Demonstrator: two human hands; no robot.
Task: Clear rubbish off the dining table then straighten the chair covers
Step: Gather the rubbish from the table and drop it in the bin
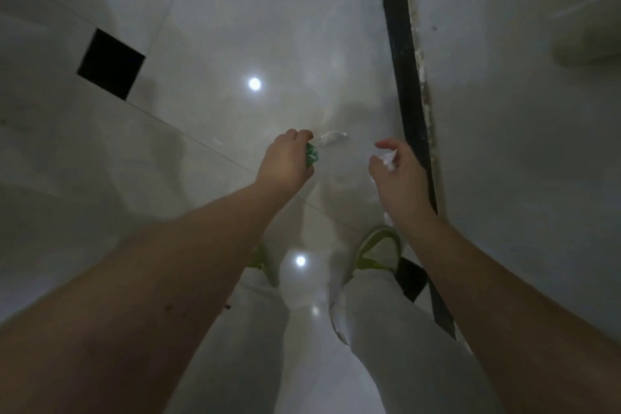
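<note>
Mid-frame, the left hand (285, 161) is clenched on a green wrapper (312, 154); the right hand (400, 175) loosely pinches white paper (389, 158). Both scraps look light, soft and crushable, best bunched in the palm

glossy pale tiled floor (208, 27); black inset tile (111, 63); white crumpled scrap (332, 137) lying on it
</note>
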